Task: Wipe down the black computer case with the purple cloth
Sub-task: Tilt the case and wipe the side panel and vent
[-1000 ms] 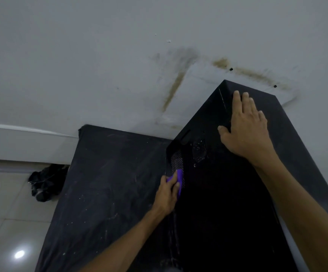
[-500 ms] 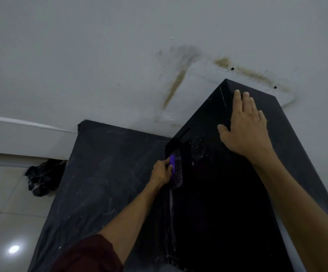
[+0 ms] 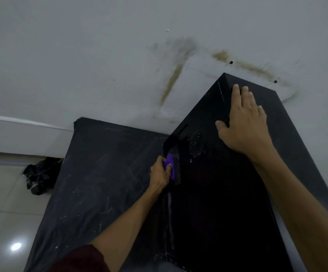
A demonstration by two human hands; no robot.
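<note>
Left hand (image 3: 160,173) higher on case (image 3: 218,193) than 1 s ago, grip pinching purple cloth (image 3: 168,163), right hand (image 3: 243,130) flat, unmoved

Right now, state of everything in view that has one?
left hand: grips the purple cloth at the mesh vent
purple cloth: bunched, against the mesh
black computer case: standing, white streaks down its left edge
right hand: flat, fingers straight, pressing the case
black surface: dusty, white specks

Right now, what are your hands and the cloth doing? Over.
Left hand grips purple cloth, pressed to mesh vent. Right hand flat on black computer case. Nothing blocking the wipe.
</note>
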